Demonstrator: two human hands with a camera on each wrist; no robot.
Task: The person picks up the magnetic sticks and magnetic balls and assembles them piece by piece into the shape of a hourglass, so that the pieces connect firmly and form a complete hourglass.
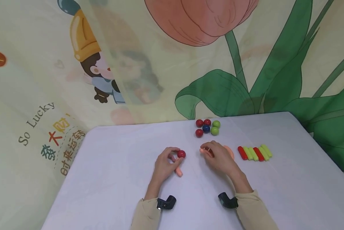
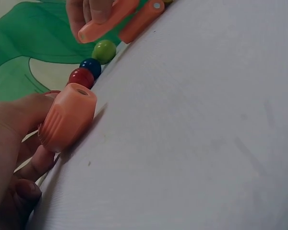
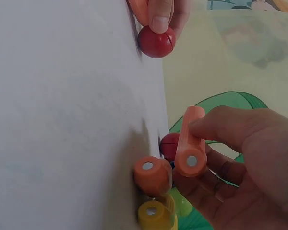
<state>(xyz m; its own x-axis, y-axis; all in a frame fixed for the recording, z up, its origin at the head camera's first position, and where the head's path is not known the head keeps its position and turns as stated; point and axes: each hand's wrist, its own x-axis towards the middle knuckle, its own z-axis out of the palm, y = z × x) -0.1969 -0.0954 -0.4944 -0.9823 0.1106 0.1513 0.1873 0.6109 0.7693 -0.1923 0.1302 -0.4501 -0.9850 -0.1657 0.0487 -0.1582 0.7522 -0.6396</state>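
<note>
In the head view my left hand [image 1: 164,165] holds a glossy red ball [image 1: 181,154] and a short orange rod [image 1: 178,172]. The thumb lies on the ball [image 3: 156,45] in the right wrist view; the rod [image 2: 69,117] fills the left wrist view's near part, a recess in its end. My right hand [image 1: 221,158] pinches another orange rod [image 3: 189,141] between thumb and fingers, just above the table. A silvery disc shows on that rod's end. Beside the right hand, partly hidden by it, lies a further orange piece [image 1: 229,152].
Red, green and blue balls [image 1: 206,128] sit clustered at the table's back edge. To the right, red and light-green rods [image 1: 254,153] lie in a row. A yellow rod end [image 3: 151,213] shows below the orange piece. Printed cloth [image 1: 160,64] hangs behind the white table [image 1: 117,179].
</note>
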